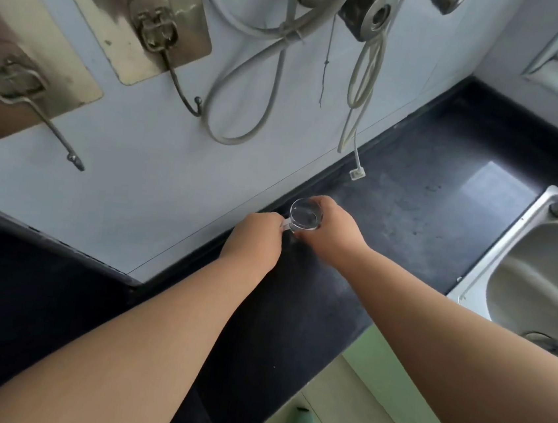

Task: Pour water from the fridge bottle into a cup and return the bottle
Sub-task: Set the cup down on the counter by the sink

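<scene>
A clear cup (305, 217) is seen upright on the dark desk (419, 205), close to the wall (177, 180) at its back edge. It is held between both hands — the right hand (332, 232) is curled round its right side, with the thumb at the far rim, while the left hand (255, 240) is just to its left, fingers pinched on the small handle. Whether the cup holds water cannot be told. A steel sink (540, 269) is set into the desk well to the right. On the wall, two hooks (183, 94) and looped cables (250, 80) are seen above the cup.
</scene>
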### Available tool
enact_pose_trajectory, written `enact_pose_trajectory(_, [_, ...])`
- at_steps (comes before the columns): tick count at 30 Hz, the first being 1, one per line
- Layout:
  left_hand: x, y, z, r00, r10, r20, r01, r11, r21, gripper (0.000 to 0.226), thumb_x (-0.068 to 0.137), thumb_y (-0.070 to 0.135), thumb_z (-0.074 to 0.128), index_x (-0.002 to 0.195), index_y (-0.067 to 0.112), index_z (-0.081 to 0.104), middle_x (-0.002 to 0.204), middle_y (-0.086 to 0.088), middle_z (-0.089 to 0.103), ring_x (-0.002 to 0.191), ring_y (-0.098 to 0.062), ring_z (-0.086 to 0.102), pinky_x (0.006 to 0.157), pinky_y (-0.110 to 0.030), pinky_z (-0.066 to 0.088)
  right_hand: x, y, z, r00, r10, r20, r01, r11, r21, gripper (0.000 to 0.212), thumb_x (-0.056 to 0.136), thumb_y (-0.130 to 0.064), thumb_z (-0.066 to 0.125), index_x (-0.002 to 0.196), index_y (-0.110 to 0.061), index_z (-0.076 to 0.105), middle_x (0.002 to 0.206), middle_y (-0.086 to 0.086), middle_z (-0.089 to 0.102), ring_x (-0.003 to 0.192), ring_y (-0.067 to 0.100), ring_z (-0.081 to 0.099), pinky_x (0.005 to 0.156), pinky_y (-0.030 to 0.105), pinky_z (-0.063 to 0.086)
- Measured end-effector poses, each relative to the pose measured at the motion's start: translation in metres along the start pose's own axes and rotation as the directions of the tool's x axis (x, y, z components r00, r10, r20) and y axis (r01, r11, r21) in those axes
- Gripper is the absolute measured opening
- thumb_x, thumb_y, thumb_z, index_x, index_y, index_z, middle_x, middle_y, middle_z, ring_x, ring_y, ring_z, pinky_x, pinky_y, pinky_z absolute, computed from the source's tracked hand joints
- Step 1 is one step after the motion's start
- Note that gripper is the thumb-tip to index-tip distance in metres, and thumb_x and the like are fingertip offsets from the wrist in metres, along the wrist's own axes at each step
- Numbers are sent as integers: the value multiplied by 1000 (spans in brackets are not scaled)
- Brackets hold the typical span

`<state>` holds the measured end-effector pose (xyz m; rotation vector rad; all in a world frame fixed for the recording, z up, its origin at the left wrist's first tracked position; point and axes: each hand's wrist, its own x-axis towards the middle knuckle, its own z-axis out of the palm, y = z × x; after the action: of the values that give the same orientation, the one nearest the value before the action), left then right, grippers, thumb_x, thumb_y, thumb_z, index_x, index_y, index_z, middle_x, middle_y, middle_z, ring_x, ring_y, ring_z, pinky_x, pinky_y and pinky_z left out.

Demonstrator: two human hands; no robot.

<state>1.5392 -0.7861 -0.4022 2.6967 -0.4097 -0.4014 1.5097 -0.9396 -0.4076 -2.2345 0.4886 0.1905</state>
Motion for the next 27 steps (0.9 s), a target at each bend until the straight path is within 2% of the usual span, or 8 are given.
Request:
enact_pose_trajectory(8, [5, 7, 2, 1000, -29, 12, 27, 993, 118, 14, 106, 14, 52, 110, 12, 65, 99, -9, 69, 81, -27, 61, 64, -35, 45, 6, 0, 1, 999, 39, 23, -38, 998, -45, 69, 87, -27, 79, 147, -22, 45, 130, 3, 66, 115, 24, 62, 82, 29, 46])
enact_pose_trajectory(11, [2, 7, 1, 999, -33, -1, 33, 992, 124, 13, 106, 12, 51, 114, 10, 61, 105, -12, 71, 91, -32, 67, 67, -36, 47, 5, -4, 1, 997, 64, 34, -62, 996, -65, 72, 88, -27, 77, 149, -23, 41, 131, 5, 65, 114, 25, 62, 82, 34, 52])
enact_pose_trajectory(14, [-3, 11, -2, 999, -35, -9, 35, 998, 44, 13, 105, 15, 52, 117, 11, 55, 108, -11, 71, 93, -32, 68, 69, -38, 50, 3, -9, -2, 994, 76, 72, -69, 993, -96, 82, 89, -24, 74, 158, -23, 29, 142, 7, 57, 123, 29, 60, 89, 37, 54])
enact_pose_trajectory(18, [-17, 15, -11, 995, -103, 4, 103, 986, -132, 31, 103, 17, 55, 129, 11, 39, 101, -9, 67, 82, -27, 65, 65, -37, 50, -13, -13, -15, 992, 102, 69, -96, 991, -98, 81, 91, -12, 62, 162, -22, 23, 151, 8, 49, 125, 31, 58, 90, 43, 57])
enact_pose_trajectory(20, [-25, 12, -16, 990, -137, 17, 138, 966, -220, 30, 101, 17, 57, 126, 14, 40, 110, -6, 66, 89, -25, 66, 72, -38, 53, -28, -12, -28, 990, 139, 38, -136, 988, -80, 82, 92, -10, 54, 163, -25, 17, 156, 7, 43, 130, 33, 54, 90, 45, 56])
enact_pose_trajectory(22, [-39, 8, -25, 990, -137, 24, 138, 963, -230, 28, 100, 22, 57, 125, 18, 45, 121, 0, 61, 99, -22, 64, 79, -37, 52, -45, -12, -43, 989, 145, 10, -144, 985, -91, 78, 92, -12, 52, 162, -26, 21, 158, 5, 41, 132, 32, 52, 90, 45, 55])
enact_pose_trajectory(25, [-66, 6, -41, 994, -104, 28, 107, 968, -226, 30, 100, 30, 57, 129, 26, 53, 128, 5, 59, 109, -20, 63, 94, -42, 54, -82, -15, -63, 990, 139, -32, -142, 984, -103, 70, 96, -21, 54, 160, -25, 28, 160, 5, 39, 140, 32, 46, 107, 46, 48])
enact_pose_trajectory(27, [-88, 11, -54, 998, -54, 24, 58, 960, -274, 27, 102, 31, 57, 129, 29, 57, 129, 9, 59, 109, -12, 62, 95, -35, 51, -113, -17, -76, 987, 139, -81, -146, 986, -82, 66, 97, -22, 54, 159, -25, 32, 159, 4, 41, 144, 30, 41, 111, 41, 42])
